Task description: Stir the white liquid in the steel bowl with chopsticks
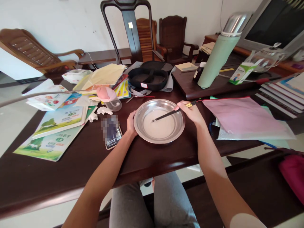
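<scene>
A round metal basin rests on the dark wooden table in front of me. Whitish liquid or batter covers its bottom. My left hand grips the basin's left rim, its fingers partly hidden behind the metal. In my right hand, fingers closed, is a pair of black chopsticks with gold bands near the top. They slant down to the left over the basin, and their tips touch the whitish contents.
A phone lies left of the basin beside crumpled tissues and a pink-lidded cup. Booklets cover the left side. A black case sits behind. A green thermos stands back right, near a pink zip pouch.
</scene>
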The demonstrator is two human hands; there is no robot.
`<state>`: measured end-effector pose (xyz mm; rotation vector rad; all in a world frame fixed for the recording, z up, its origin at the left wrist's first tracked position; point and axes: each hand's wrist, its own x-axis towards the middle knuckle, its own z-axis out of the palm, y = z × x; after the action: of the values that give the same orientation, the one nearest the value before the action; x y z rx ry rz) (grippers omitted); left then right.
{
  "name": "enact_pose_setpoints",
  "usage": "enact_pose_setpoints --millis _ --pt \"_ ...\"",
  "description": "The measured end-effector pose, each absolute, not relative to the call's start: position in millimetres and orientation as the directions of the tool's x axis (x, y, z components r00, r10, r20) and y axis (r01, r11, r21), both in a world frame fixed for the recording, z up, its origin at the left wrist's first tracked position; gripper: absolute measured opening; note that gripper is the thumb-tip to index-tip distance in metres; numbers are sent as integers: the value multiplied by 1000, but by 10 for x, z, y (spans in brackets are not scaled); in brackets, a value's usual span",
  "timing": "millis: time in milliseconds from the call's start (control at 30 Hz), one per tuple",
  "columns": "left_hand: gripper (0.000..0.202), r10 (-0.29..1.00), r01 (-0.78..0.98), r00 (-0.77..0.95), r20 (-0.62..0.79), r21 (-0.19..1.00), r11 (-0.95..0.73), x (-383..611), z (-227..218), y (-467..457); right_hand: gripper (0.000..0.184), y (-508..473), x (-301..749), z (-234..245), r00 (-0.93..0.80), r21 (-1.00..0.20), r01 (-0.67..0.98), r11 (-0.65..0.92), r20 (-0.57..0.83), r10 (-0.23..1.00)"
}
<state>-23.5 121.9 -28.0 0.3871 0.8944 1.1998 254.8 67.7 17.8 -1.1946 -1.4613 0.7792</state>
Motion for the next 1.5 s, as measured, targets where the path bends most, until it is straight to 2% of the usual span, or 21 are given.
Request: enact_pose_setpoints --millis 167,367,567,633,767,833,1000,1200,1400,1500 --pt "18 918 -640 88 -386 684 349 -233 -264 1213 55 688 2626 150 235 -918 252 306 365 901" --pt "16 914 -646 76 -399 678 350 -232 -250 1203 51 669 2542 179 34 -920 249 303 321 946" --pt "17 916 -643 68 -395 684 343 -231 -241 1200 53 690 2637 149 243 -917 225 330 381 892" --pt "18 915 -642 67 -398 685 345 -227 -232 1194 54 677 2632 145 203 -925 201 323 362 910" --pt "17 912 -648 74 -403 676 351 -220 -222 1189 50 667 2546 167 19 -929 217 300 311 950" --pt "17 912 -650 71 -404 675 349 -219 -224 1192 50 682 2545 165 42 -920 241 309 328 944" --pt "18 912 -648 75 -403 676 352 -226 -243 1203 55 704 2635 123 239 -921 218 322 370 898" --pt "19 916 -645 72 -394 682 344 -244 -260 1209 48 684 2540 157 9 -925 228 302 313 950" --pt "17 916 -659 89 -392 666 349 -233 -256 1208 53 703 2635 125 229 -919 244 309 364 903" --pt "18 917 -665 77 -392 664 340 -230 -271 1216 53 685 2600 136 134 -927 224 300 334 933"
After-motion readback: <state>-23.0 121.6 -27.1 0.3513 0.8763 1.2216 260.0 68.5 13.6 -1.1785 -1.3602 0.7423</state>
